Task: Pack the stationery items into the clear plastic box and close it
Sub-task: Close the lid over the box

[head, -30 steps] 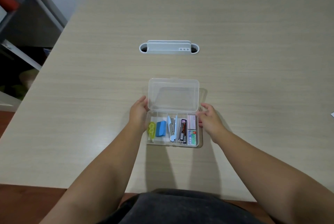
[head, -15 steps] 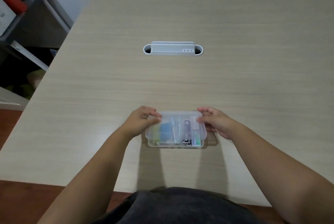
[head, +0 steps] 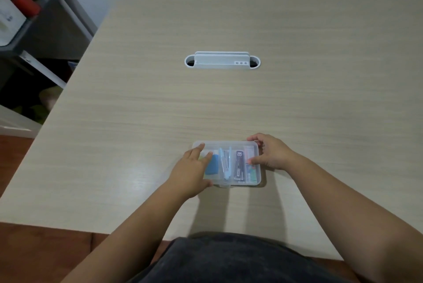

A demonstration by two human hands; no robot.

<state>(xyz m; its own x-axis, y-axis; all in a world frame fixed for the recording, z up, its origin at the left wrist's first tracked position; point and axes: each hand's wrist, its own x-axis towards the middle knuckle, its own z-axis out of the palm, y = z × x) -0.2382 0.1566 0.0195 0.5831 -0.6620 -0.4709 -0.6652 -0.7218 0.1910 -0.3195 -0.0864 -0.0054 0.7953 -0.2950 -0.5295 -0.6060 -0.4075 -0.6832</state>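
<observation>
The clear plastic box (head: pixel 229 145) lies flat on the table near the front edge, its lid down over the base. Through the lid I see a blue eraser (head: pixel 212 166), a pale blue cutter (head: pixel 223 163), a black lead case (head: pixel 239 165) and small staple boxes (head: pixel 251 174). My left hand (head: pixel 192 171) rests flat on the lid's left part, thumb at the front edge. My right hand (head: pixel 270 153) holds the box's right end, fingers on the far corner and thumb on the lid.
A white cable-port cover (head: pixel 222 60) is set into the light wood table (head: pixel 137 111) at its middle. A dark shelf unit (head: pixel 34 31) with a red object stands off the table's left side. The table's near edge is close to my body.
The lid, upright a second ago, has swung down onto the base. My left hand has moved from the box's side onto the lid, and my right hand has stayed at the right end.
</observation>
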